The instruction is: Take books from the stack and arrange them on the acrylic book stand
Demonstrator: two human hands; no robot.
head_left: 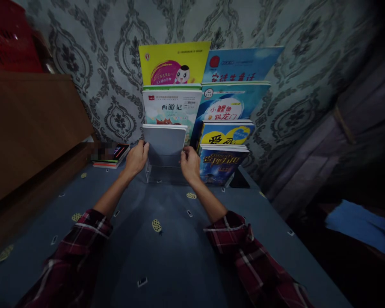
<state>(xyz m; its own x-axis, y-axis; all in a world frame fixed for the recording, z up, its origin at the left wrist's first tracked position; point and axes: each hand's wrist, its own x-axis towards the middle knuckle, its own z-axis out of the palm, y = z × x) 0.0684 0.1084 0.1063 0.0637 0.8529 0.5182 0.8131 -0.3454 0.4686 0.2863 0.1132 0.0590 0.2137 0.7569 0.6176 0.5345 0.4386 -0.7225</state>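
Observation:
A small book (165, 143) with a plain grey-blue cover stands upright at the front of a clear stepped stand (168, 175). My left hand (136, 158) grips its left edge, and my right hand (190, 164) pinches its right edge low down. Behind it rise a white-covered book (170, 102) and a tall yellow book (175, 60). Close to my right hand, on the right of the stand, a dark blue book (223, 164) is in front. A yellow-and-blue book (226, 132) and two larger blue books (234, 100) stand in tiers behind it.
A short stack of books (115, 156) lies flat left of the stand. A brown wooden cabinet (35, 132) borders the table's left side, with a red object (9, 38) on top. Patterned wall covering is behind; a curtain (327, 124) hangs at right. The table has a blue-grey cloth (167, 256).

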